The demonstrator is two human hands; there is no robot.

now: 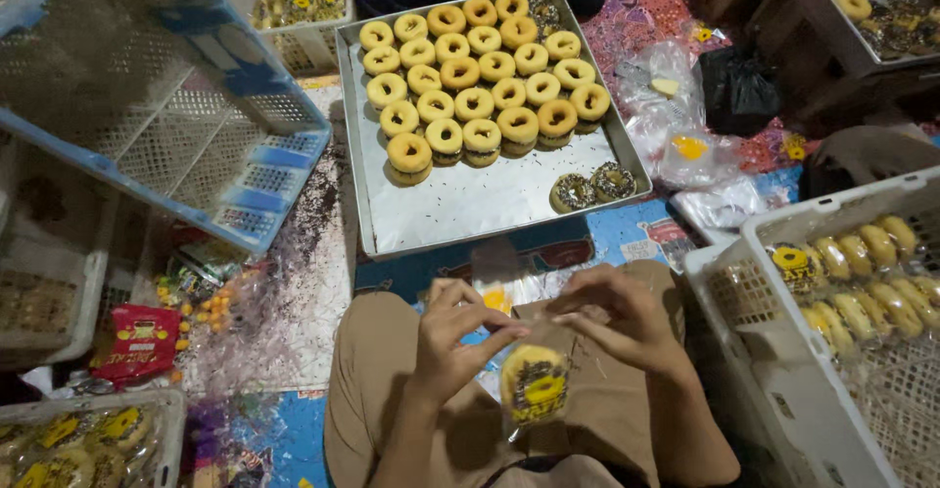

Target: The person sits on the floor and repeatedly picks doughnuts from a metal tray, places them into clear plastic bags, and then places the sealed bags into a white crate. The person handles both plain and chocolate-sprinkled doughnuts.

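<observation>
A doughnut in a clear plastic bag (535, 386) with a yellow label hangs over my lap. My left hand (458, 336) pinches the bag's top edge from the left. My right hand (618, 320) pinches the same edge from the right, fingers close together. Ahead of my knees lies a metal tray (460, 209) with several yellow-glazed doughnuts (477, 67) in rows and two sprinkle-covered doughnuts (591, 187) near its right side.
A white crate (774, 351) at right holds several bagged doughnuts (862, 273). A tilted blue and white basket (147, 96) stands at left. Loose plastic bags (685, 145) lie right of the tray. A red packet (137, 341) and another crate (88, 439) sit lower left.
</observation>
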